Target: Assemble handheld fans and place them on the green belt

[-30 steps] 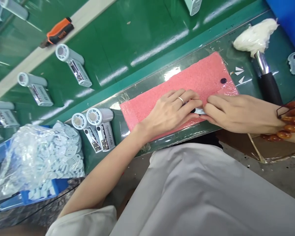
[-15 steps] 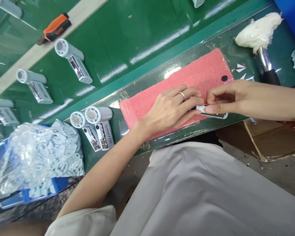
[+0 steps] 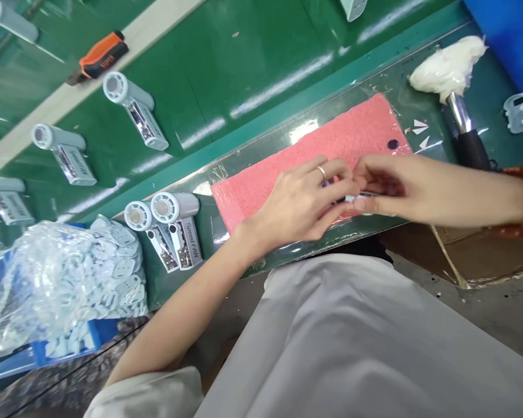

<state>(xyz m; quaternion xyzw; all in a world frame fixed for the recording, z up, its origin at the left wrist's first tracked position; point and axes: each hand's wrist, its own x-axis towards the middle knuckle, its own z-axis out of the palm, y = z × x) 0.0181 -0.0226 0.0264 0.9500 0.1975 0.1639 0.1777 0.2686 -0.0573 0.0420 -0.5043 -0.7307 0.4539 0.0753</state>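
Left hand point(image 3: 307, 200): palm down, fingers curled and closed over 1 end of a pale device point(image 3: 352, 198); 1 ring worn.

Right hand point(image 3: 386, 188): thumb and bent forefinger pinched together on the device; remaining fingers folded, tips partly blurred.

Pale device, 1: mostly hidden by the fingers. Lies between the 2 hands, to the right of the left hand and to the left of the right hand; neither is nearer, both touch it. Long axis, as far as visible, runs roughly across from hand to hand. Dark part beside the left fingertips. Located over the near side of the pink pad point(image 3: 287, 168); contact with the pad cannot be told.

Pad, 1: laid aslant on the worktop point(image 3: 159, 290), black disc point(image 3: 393, 144) near its right end.

Fans, 2 point(image 3: 174, 208) point(image 3: 138, 216): side by side, left of the pad, apart from it.
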